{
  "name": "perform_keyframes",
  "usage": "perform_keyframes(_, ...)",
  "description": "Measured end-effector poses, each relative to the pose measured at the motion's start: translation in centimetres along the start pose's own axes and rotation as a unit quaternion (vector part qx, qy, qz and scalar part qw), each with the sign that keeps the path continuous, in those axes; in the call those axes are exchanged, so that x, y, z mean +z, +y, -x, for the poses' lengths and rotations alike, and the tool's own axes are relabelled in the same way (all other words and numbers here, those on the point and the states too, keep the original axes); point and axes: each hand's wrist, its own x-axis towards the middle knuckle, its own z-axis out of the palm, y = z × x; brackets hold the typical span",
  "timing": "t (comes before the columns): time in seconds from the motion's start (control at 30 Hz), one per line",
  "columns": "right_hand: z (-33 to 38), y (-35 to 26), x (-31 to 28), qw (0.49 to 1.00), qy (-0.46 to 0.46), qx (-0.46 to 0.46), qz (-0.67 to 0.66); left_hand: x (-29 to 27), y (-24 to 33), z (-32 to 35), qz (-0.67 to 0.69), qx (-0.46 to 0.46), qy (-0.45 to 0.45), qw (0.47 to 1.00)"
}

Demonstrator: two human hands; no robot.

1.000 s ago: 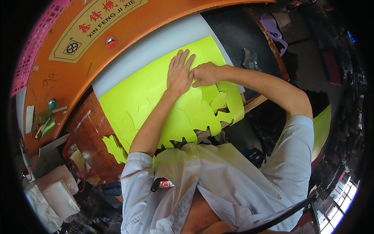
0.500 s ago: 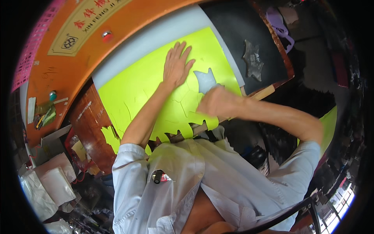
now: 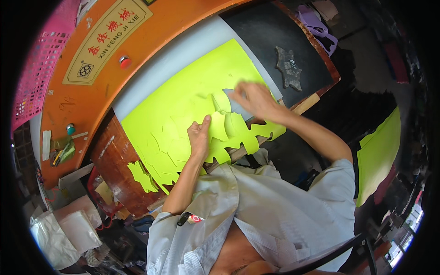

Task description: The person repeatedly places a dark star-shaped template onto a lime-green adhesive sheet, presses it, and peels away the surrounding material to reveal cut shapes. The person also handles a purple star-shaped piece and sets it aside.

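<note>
A bright yellow-green sheet lies across a pale grey board, cut lines running over its surface. Its near edge is scalloped where shapes have come out. My left hand is closed, thumb up, on a jagged cut-out piece of the same yellow-green material. To the right, my right hand is over the gap in the sheet where the grey board shows. Motion smears its fingers, so whether they hold anything is unclear. Another cut shape stands partly lifted at the gap's left side.
On the black surface at right rests a dark star-like cutting die. Several cut pieces are stacked at left on the brown wood. An orange machine with a red button spans the far side. More yellow-green sheet lies far right.
My left hand has come back from lying flat on the sheet and now grips a cut-out piece. My right hand has moved slightly up. More pieces have lifted from the sheet.
</note>
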Motion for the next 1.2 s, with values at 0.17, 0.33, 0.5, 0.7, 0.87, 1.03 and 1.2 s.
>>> perform_keyframes(0.17,6.3,1.9,2.8,0.929,-0.264,0.222,-0.131,-0.9,-2.3,-0.1,-0.054,-0.035,-0.035,0.997)
perform_keyframes(0.33,5.7,3.0,3.6,0.817,-0.276,0.332,-0.382,-0.5,0.3,1.5,-0.08,0.076,-0.141,0.984)
perform_keyframes(0.5,5.6,4.8,2.8,0.766,-0.307,0.319,-0.466,-2.8,2.8,4.6,-0.45,0.159,-0.044,0.878)
perform_keyframes(0.7,5.3,5.4,3.3,0.741,-0.339,0.318,-0.485,-2.2,0.3,4.0,-0.494,0.341,-0.177,0.78)
perform_keyframes(0.87,5.4,4.9,3.4,0.715,-0.307,0.353,-0.519,-2.0,-0.8,3.4,-0.504,0.353,-0.2,0.763)
perform_keyframes(1.03,5.2,4.2,4.2,0.695,-0.294,0.356,-0.551,-1.0,-0.7,3.4,-0.488,0.35,-0.192,0.776)
perform_keyframes(1.2,5.6,4.1,5.0,0.683,-0.276,0.36,-0.573,0.2,0.4,3.9,-0.529,0.366,-0.169,0.746)
